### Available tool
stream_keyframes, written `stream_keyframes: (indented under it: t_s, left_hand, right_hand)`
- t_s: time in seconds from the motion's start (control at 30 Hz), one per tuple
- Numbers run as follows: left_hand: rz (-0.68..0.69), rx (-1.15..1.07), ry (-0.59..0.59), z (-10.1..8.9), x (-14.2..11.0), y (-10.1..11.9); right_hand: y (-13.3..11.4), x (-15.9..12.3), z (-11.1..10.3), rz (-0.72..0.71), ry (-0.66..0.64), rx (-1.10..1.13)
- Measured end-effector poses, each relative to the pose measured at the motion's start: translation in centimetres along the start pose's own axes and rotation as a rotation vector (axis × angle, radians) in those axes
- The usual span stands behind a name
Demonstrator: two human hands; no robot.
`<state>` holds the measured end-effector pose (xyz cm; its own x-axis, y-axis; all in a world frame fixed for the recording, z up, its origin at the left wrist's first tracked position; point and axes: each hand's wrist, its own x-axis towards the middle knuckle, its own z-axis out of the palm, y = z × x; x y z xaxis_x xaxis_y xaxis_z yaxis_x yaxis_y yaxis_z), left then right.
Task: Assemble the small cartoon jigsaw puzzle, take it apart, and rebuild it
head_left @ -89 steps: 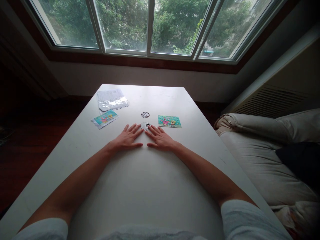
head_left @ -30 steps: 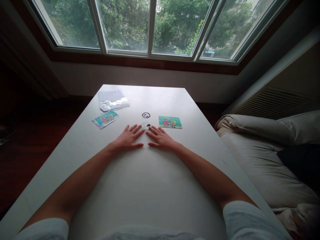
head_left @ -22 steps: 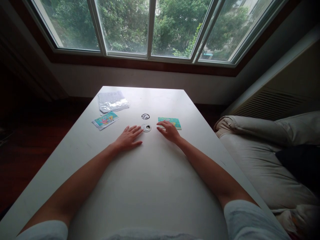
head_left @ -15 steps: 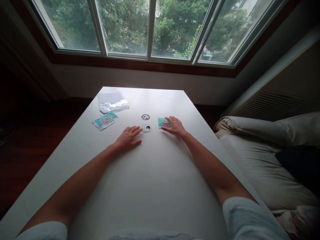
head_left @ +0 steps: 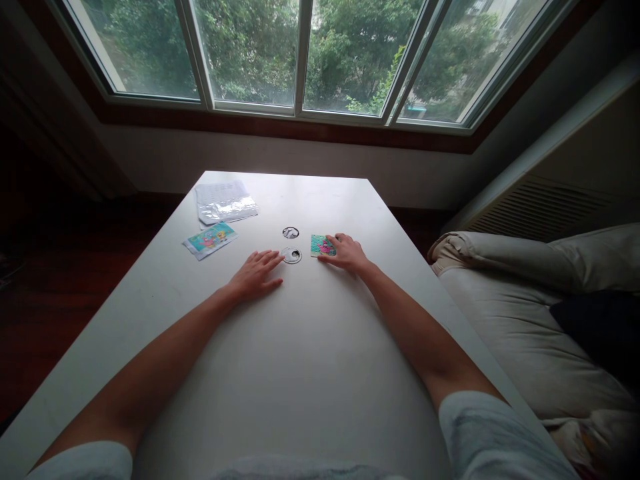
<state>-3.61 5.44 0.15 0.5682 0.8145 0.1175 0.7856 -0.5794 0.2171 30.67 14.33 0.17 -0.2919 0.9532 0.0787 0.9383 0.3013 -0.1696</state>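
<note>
The head camera, worn by the person, looks forward and down from above and behind the right hand [head_left: 345, 253], which grips a picture card [head_left: 318, 245]. The grip lies near mid-frame, small and well away from the lens. Beyond it, the wide view reaches a window [head_left: 253, 57]; nearer, the white table [head_left: 290, 380] and sleeves [head_left: 490, 427]; rightward, a couch [head_left: 500, 313].

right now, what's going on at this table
A person has both bare hands on a white table. The right hand is over a teal picture card, covering its right part. The left hand lies palm down, its fingertips at the edge of the nearer round shape; whether they touch it is unclear. A second picture card and a clear plastic sleeve lie farther left.
</note>
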Motion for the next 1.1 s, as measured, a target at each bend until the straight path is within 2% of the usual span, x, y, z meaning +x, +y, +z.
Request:
stream_keyframes:
  t_s: [0.3,0.5,0.8,1.1]
  left_hand:
    - [-0.001,0.013,-0.012,0.0,0.2,0.1]
    - [0.0,0.018,-0.012,0.1,0.2,0.0]
    - [-0.002,0.015,-0.012,-0.1,-0.1,0.4]
    - [-0.004,0.013,-0.008,-0.1,0.1,0.1]
  right_hand:
    - [-1.7,-0.5,1.2,-0.033,0.121,0.036]
    - [-2.0,-0.2,1.8,-0.074,0.203,0.092]
    - [-1.2,2.0,1.6,-0.21,0.125,0.126]
    - [-4.2,5.2,2.8,-0.23,0.133,0.123]
